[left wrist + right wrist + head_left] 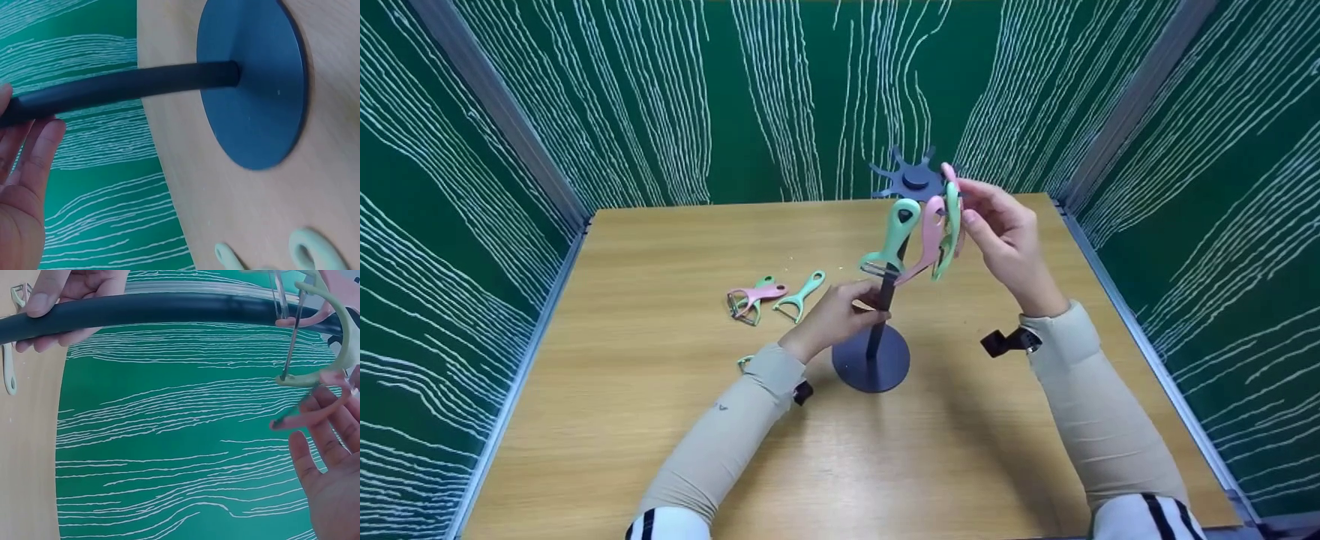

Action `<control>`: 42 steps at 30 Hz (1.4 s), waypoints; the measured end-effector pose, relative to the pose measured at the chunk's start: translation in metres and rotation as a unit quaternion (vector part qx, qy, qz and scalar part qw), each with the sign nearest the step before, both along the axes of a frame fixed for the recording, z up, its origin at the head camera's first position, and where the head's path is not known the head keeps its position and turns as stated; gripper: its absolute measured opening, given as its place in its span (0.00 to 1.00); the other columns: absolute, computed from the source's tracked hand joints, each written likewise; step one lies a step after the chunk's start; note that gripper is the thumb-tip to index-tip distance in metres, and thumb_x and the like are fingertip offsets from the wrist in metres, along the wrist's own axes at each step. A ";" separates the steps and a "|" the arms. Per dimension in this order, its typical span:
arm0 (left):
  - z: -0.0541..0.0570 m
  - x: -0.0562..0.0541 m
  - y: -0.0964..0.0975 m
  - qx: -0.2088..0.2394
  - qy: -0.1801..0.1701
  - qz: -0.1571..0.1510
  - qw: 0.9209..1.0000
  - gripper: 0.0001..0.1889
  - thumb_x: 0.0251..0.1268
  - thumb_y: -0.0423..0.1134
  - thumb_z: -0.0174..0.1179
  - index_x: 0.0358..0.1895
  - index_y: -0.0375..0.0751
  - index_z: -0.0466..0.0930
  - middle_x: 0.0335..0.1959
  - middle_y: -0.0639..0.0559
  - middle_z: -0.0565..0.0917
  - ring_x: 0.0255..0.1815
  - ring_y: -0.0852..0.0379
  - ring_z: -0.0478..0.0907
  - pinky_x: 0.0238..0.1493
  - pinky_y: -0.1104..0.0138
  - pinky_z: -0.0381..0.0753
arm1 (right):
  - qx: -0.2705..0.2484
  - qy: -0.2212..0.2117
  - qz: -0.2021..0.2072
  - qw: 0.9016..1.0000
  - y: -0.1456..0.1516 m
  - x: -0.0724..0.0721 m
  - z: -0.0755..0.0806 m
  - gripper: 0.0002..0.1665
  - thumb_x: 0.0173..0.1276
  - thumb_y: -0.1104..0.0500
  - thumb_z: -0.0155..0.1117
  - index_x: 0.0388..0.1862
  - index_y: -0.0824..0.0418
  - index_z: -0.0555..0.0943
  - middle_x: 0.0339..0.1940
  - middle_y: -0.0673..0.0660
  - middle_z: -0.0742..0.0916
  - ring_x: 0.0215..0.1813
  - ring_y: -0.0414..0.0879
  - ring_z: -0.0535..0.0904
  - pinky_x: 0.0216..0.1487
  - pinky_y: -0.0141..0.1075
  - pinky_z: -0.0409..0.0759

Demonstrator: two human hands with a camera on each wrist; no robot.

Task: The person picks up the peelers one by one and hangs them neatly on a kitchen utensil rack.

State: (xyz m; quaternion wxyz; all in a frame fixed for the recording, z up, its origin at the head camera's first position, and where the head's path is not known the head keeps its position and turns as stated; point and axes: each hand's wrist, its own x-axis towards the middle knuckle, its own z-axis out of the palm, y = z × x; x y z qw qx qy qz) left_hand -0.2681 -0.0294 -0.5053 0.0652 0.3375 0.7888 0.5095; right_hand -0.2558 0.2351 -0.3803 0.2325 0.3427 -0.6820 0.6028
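My left hand point(847, 311) grips the dark pole of a stand point(877, 337), with thumb and fingers round it in the left wrist view. Atop the pole is a ring of hooks point(915, 180). From its near and right side hang a mint-green peeler point(900, 229), a pink peeler point(932, 232) and another green peeler point(951, 225). On the right, my right hand point(1009, 236) pinches a further pink peeler point(949, 172) by its handle, close against the hooks. That peeler's head point(306, 419) shows in front of my fingers in the right wrist view.
Left of the stand, a pink peeler point(761, 294) lies across a green one point(750, 315), with a mint-green peeler point(802, 296) beside them. Another peeler point(744, 361) is partly hidden by my left forearm. Green walls with white lines surround the wooden table point(660, 247).
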 end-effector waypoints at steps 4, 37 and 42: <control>0.005 -0.002 -0.013 -0.011 -0.002 0.006 1.000 0.18 0.77 0.37 0.69 0.65 0.38 0.85 0.61 0.42 0.89 0.61 0.45 0.88 0.62 0.55 0.90 | -0.009 -0.002 0.005 1.000 0.001 -0.002 -0.007 0.20 0.83 0.69 0.58 0.68 0.78 0.78 0.55 0.51 0.92 0.52 0.42 0.89 0.54 0.27 0.86; -0.017 -0.002 -0.122 -0.144 0.016 0.063 0.987 0.18 0.70 0.38 0.75 0.58 0.36 0.86 0.54 0.39 0.87 0.56 0.38 0.86 0.62 0.47 0.86 | 0.079 -0.187 0.007 0.979 -0.013 -0.004 -0.106 0.22 0.70 0.73 0.72 0.63 0.71 0.84 0.59 0.50 0.92 0.59 0.43 0.87 0.75 0.45 0.75; -0.025 0.000 -0.131 -0.191 0.022 0.050 0.980 0.20 0.70 0.37 0.75 0.60 0.36 0.84 0.57 0.35 0.88 0.57 0.37 0.85 0.62 0.47 0.86 | 0.129 -0.228 0.000 0.965 -0.022 -0.004 -0.114 0.21 0.68 0.67 0.78 0.59 0.63 0.87 0.57 0.56 0.92 0.59 0.45 0.87 0.76 0.57 0.75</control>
